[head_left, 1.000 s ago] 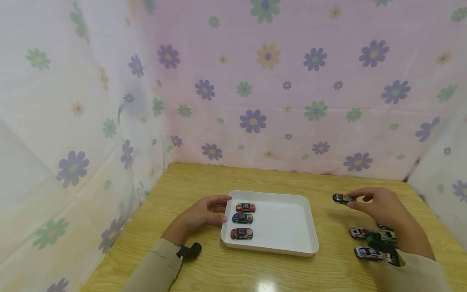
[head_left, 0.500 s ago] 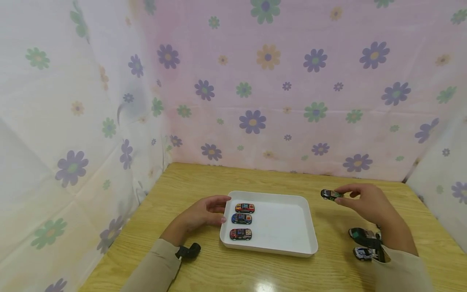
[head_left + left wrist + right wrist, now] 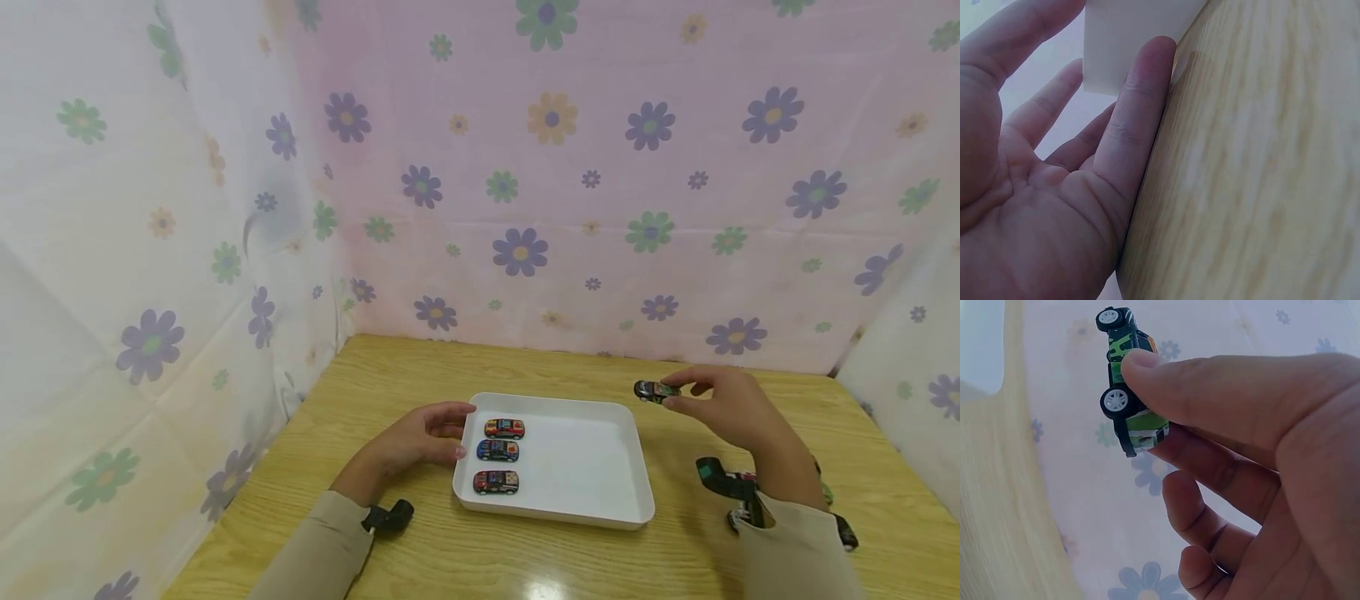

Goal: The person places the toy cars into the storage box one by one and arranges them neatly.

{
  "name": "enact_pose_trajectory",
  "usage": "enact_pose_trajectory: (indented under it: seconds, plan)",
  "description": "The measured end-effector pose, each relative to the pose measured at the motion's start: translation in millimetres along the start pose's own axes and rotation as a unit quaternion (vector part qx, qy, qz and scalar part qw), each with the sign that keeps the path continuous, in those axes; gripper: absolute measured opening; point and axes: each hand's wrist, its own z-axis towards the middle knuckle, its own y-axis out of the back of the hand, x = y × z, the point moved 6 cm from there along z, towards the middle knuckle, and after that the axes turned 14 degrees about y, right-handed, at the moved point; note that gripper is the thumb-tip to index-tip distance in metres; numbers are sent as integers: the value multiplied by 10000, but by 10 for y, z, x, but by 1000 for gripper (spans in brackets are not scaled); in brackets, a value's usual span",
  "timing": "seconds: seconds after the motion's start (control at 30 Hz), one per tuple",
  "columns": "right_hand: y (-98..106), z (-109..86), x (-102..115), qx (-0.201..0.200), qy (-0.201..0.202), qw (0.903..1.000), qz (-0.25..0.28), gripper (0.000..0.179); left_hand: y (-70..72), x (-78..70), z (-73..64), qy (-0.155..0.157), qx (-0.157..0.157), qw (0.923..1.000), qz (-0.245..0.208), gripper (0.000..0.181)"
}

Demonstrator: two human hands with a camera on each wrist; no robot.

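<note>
Between thumb and fingers, my right hand (image 3: 731, 407) pinches a black and green toy car (image 3: 656, 391), held above the table beyond the tray's right rear corner. The right wrist view shows the car's green side (image 3: 1124, 362) and white-spoked wheels. My left hand (image 3: 416, 437) lies at the left wall of the white tray (image 3: 592, 521), its fingers extended toward it; in the left wrist view a fingertip overlaps the tray wall (image 3: 1129, 37). Inside the tray, along its left side, sit a red and yellow car (image 3: 505, 428), a blue car (image 3: 498, 451) and a dark red car (image 3: 496, 482).
More toy cars lie on the wooden table (image 3: 420, 558) under the right forearm, mostly hidden; a dark car (image 3: 846, 533) shows past the sleeve. A flowered cloth (image 3: 570, 317) stands behind the table and along both sides.
My right hand has carried the black and green car leftward and slightly farther back, closer to the tray. The left hand and the cars in the tray have stayed in place.
</note>
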Motion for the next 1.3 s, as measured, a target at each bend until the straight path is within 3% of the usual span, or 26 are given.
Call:
enact_pose_trajectory:
  seconds: [0.7,1.3]
  plan:
    - [-290,178,190,-231,365,9989,196,23,-24,-31,15,-24,40,10000,-9,73]
    - [-768,373,375,74,524,9976,444,21,-7,-4,-12,14,35,10000,6,74]
